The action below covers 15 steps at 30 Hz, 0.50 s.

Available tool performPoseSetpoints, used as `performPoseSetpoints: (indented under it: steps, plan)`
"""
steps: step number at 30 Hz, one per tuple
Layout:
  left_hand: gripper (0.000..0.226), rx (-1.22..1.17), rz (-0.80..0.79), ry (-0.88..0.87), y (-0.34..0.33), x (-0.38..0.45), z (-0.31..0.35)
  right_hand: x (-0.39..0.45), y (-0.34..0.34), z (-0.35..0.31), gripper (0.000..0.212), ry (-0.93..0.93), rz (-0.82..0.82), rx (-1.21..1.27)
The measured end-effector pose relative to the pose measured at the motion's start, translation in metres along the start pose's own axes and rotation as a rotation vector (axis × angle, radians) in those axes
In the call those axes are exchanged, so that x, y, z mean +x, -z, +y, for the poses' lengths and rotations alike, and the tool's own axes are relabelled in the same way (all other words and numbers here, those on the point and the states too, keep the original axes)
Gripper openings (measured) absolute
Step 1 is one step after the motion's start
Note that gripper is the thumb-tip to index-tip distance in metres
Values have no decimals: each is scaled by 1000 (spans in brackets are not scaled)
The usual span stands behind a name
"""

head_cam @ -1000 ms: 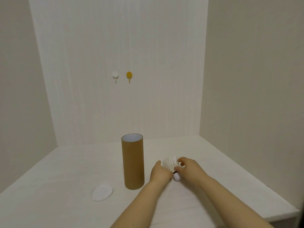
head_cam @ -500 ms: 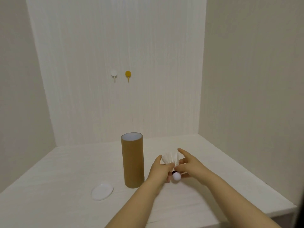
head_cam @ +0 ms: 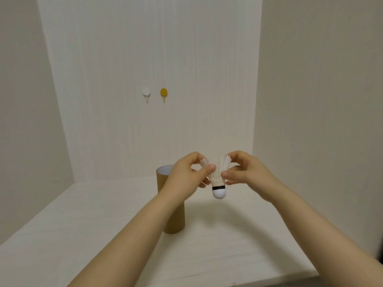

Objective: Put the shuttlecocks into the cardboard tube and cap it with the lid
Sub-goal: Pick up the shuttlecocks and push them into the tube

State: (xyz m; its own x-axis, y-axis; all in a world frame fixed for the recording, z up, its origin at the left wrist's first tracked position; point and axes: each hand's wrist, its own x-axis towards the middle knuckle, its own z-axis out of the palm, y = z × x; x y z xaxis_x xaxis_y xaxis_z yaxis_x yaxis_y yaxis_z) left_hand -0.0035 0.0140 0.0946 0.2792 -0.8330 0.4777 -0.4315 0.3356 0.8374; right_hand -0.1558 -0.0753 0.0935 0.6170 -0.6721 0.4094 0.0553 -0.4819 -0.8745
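Note:
A white feathered shuttlecock (head_cam: pixel 218 181) with a black band and a round white cork hangs cork-down in the air, well above the table. My left hand (head_cam: pixel 187 175) pinches its feathers from the left and my right hand (head_cam: pixel 245 172) pinches them from the right. Whether more than one shuttlecock is stacked there I cannot tell. The brown cardboard tube (head_cam: pixel 175 216) stands upright and open-topped just left of and behind my left hand, partly covered by my left forearm. The lid is hidden from view.
The white table (head_cam: pixel 83 235) sits in a corner, with walls at the back, left and right. Two small hooks, one white (head_cam: pixel 146 92) and one yellow (head_cam: pixel 164 93), are on the back wall. The table's front right edge (head_cam: pixel 310 276) is near my right forearm.
Both hands have lifted the shuttlecock from just above the table to about the height of the tube's rim. The lid on the table has passed out of sight behind my left arm.

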Motion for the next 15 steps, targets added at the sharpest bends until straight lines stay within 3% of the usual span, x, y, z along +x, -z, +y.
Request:
performPoseSetpoints:
  steps: [7, 15]
  plan:
    - [20, 337, 106, -227, 48, -2, 30, 15, -27, -35, 27, 165, 61, -190]
    - [5, 393, 212, -228, 80, 8, 19, 45, -68, -54, 26, 323, 61, -388]
